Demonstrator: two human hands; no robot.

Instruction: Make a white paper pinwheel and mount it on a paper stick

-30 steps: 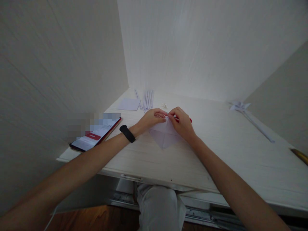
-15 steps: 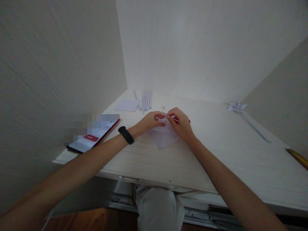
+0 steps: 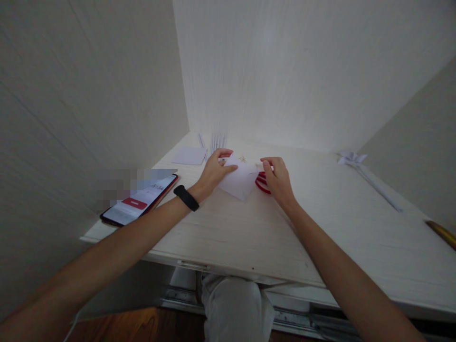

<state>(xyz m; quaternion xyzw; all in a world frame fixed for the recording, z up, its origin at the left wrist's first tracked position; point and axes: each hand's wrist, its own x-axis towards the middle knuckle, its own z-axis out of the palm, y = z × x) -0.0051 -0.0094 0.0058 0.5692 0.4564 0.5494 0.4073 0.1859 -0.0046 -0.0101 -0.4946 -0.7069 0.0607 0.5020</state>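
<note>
Two hands are working over one folded white paper (image 3: 238,182), which is lying on the desk (image 3: 331,223) toward its back, just in front of a bundle of white paper strips (image 3: 218,142). My worry is that the sheet is being held from one side only: the left hand (image 3: 213,172) is pinching its upper left edge between thumb and fingers, grip closed on the paper, so a tug could be pulling the creases out of line or sliding the whole piece toward the strips. On the other side, the right hand (image 3: 278,179) is hovering with fingers loosely spread, grip apart, holding nothing, resting just beside red scissors (image 3: 261,183) whose handles are peeking out from under the palm; a careless reach could be nudging them into the paper. Both forearms are stretching forward and converging, wrists low over the desk, the left one wearing a black band (image 3: 188,198). Well off to the left, a phone (image 3: 140,200) is lying near the desk's edge.
</note>
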